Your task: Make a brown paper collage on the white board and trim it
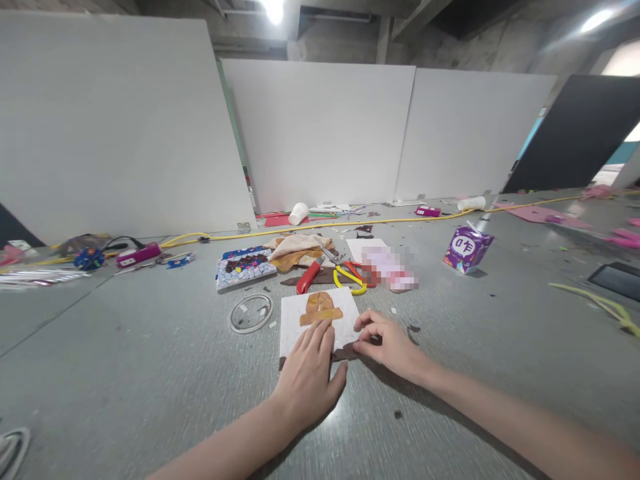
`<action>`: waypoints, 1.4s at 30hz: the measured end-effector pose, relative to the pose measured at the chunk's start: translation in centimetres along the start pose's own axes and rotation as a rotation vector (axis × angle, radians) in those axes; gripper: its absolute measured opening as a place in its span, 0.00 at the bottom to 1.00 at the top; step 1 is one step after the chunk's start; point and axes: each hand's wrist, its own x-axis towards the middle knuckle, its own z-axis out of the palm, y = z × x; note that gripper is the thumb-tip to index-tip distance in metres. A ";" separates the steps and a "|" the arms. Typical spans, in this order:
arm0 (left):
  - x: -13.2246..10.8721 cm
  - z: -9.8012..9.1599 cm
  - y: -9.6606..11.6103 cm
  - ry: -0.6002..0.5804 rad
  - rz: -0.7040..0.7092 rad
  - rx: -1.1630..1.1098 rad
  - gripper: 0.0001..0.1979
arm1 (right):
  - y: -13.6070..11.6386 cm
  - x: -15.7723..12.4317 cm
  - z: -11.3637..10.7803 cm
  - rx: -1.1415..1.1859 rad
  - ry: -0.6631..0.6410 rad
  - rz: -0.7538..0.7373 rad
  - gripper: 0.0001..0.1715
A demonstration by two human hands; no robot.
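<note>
A white square board [293, 333] lies on the grey table in front of me. Stuck on it are orange-brown pieces [320, 311], a rounded shape above a flat bar. Along its lower edge runs a dark brown strip [345, 353], partly covered by my fingers. My left hand [311, 373] rests flat on the board, fingers stretched out and thumb apart. At the board's right edge, the fingers of my right hand [387, 343] are curled in a pinch at the strip's right end. Just behind the board are a red-handled cutter [309, 277] and yellow-and-red-handled scissors [353, 283].
Behind lie crumpled tan cloth [300, 248], a decorated blue-and-white board [245, 268] and a white sheet [357, 248]. A tape ring [251, 313] sits left, a purple drink carton [467, 250] right. A yellow cable [320, 227] crosses before white partitions [320, 133]. Small scraps are scattered around.
</note>
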 end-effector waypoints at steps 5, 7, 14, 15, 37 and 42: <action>-0.1 0.0 0.0 0.036 0.021 -0.003 0.18 | 0.2 -0.1 0.2 -0.002 0.032 -0.015 0.09; -0.1 0.0 0.0 0.056 0.072 -0.026 0.16 | 0.4 -0.1 0.2 0.000 0.035 -0.033 0.09; 0.2 -0.5 0.1 0.058 0.363 -0.067 0.11 | 0.8 -0.1 0.3 -0.008 0.036 -0.067 0.10; 0.2 -0.5 0.1 0.054 0.364 -0.067 0.11 | 0.9 -0.1 0.3 -0.007 0.036 -0.069 0.10; 0.1 -0.5 0.1 0.003 0.333 -0.112 0.11 | 0.4 -0.3 0.4 -0.037 0.091 -0.109 0.06; 0.1 -0.4 -0.1 -0.015 0.327 -0.114 0.12 | 0.4 -0.5 -0.7 -0.166 0.015 -0.318 0.05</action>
